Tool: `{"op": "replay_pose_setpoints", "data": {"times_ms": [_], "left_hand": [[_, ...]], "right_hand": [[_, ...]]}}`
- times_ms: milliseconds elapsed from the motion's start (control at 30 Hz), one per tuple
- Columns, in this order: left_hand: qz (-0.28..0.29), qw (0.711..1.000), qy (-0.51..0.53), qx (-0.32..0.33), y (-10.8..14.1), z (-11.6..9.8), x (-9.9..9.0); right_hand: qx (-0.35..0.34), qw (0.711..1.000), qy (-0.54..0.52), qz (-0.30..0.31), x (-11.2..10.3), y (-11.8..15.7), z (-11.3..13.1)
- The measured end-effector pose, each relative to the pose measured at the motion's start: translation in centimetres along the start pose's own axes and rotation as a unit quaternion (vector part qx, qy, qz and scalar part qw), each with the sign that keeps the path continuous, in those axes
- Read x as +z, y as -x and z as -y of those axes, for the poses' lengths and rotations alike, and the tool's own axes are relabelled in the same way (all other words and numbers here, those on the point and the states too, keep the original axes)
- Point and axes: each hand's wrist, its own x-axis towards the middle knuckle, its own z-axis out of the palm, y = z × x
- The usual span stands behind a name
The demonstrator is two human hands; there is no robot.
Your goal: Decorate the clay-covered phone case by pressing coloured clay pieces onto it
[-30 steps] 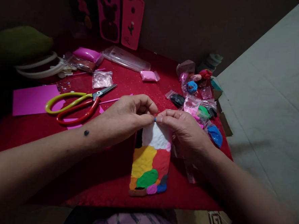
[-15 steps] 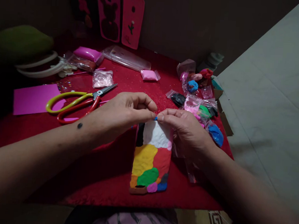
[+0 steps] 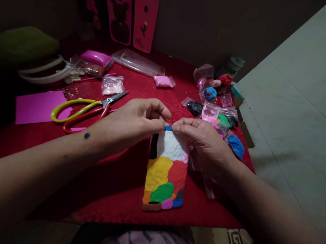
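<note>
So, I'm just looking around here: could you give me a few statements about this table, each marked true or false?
1. The left hand and right hand are both at the far end of the multicoloured panel. True.
2. The strip between the hands is yellow. False: the strip is blue.
3. The scissors lie right of the panel. False: the scissors lie left of it.
4. The panel's white patch is farther from the person than its green patch. True.
5. The bear-patterned case lies flat. False: that case stands upright at the back.
</note>
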Motion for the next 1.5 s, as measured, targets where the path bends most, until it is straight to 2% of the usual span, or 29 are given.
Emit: {"op": "replay_pose_setpoints", "data": {"times_ms": [167, 367, 533, 733, 933, 1100, 1267, 1500], "left_hand": [[-0.007, 1.000, -0.005, -0.006, 0.0, -0.1, -0.4], [0.015, 0.999, 0.040, -0.018, -0.3, 0.6, -0.1], [0.012, 0.998, 0.053, -0.018, -0.3, 1.0, 0.1], [0.014, 0.999, 0.032, -0.008, -0.2, 0.5, 0.0], [-0.007, 0.999, 0.024, -0.038, 0.0, -0.4, 0.1], [-0.006, 0.999, 0.031, -0.039, -0.2, 0.1, 0.3], [-0.008, 1.000, -0.009, -0.010, -0.3, 0.6, 0.1], [-0.004, 1.000, -0.018, -0.021, -0.3, 0.1, -0.2]], "right_hand": [[0.007, 1.000, -0.002, 0.002, -0.1, 0.0, 0.0], [0.013, 1.000, 0.004, 0.005, -0.2, 0.1, 0.1], [0.005, 1.000, 0.001, 0.007, -0.2, -0.1, -0.1], [0.007, 1.000, 0.006, 0.004, -0.1, -0.1, -0.1], [0.008, 1.000, 0.005, 0.005, -0.1, 0.1, 0.0], [0.008, 1.000, 0.004, 0.000, 0.0, 0.1, -0.1], [0.008, 1.000, 0.004, 0.002, -0.1, 0.0, -0.2], [0.007, 1.000, 0.007, 0.008, -0.2, -0.1, -0.2]]}}
